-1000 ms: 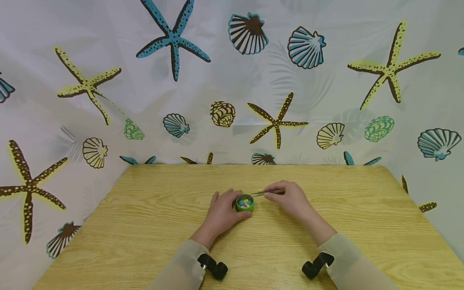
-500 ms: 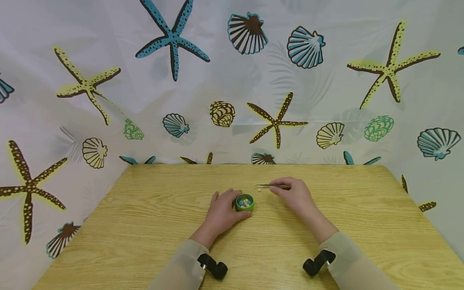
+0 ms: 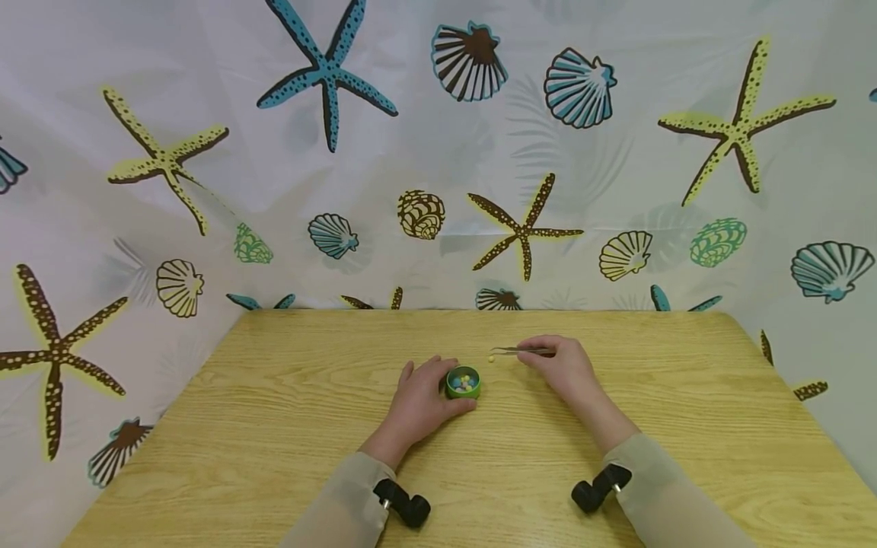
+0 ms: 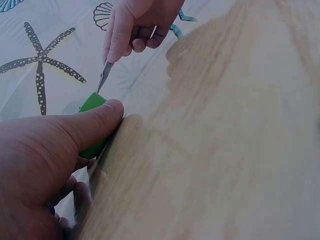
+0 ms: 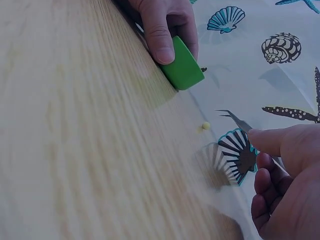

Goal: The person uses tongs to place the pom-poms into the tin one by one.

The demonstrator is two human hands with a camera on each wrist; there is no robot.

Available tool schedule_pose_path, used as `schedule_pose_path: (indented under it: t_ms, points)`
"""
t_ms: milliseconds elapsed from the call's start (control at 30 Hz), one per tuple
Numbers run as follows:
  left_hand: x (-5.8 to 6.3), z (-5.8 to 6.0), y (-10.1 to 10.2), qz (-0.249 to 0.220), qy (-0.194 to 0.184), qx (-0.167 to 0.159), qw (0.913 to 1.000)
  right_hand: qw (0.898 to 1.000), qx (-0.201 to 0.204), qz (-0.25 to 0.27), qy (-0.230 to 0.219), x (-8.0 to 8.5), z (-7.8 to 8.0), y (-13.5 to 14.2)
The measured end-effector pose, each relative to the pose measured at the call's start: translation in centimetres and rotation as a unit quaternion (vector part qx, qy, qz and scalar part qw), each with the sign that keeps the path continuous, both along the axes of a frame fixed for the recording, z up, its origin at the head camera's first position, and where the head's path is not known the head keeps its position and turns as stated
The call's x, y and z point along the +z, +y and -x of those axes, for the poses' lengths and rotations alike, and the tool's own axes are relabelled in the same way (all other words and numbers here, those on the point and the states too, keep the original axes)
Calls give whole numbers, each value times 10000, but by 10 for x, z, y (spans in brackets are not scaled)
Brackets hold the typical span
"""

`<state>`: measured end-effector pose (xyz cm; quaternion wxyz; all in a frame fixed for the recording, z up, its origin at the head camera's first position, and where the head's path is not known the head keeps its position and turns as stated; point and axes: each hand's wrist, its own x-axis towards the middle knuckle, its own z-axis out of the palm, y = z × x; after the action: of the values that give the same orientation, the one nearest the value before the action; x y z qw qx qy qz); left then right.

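Note:
A small round green container [image 3: 463,383] stands on the wooden table, holding several blue, yellow and pink beads. My left hand [image 3: 422,403] grips its side, the thumb [image 4: 102,120] at the near wall in the left wrist view. My right hand [image 3: 563,368] pinches metal tweezers [image 3: 507,351] with bent tips. In the right wrist view the tips of the tweezers [image 5: 234,118] are spread with nothing between them. Close by them, a single yellow bead [image 5: 206,125] lies on the table, to the right of the container in the head view.
The wooden table [image 3: 308,358] reaches back to a white cloth [image 3: 384,167] printed with starfish and shells, which also rises at both sides. A black wrist mount [image 3: 403,502] sits on the left sleeve and another mount [image 3: 601,489] on the right one.
My right hand has drawn the tweezers rightward and slightly back, away from the container to beside the yellow bead on the table. My left hand and the container have stayed put.

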<state>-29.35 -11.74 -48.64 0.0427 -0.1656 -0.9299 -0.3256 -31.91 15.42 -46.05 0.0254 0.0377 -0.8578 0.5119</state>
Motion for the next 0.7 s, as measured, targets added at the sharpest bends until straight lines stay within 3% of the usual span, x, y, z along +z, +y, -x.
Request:
schedule_pose_path:
  t_ms: [700]
  points:
    - [1,-1,1,-4,69,-21,10000,9997,160,-180,85,-12,12,3]
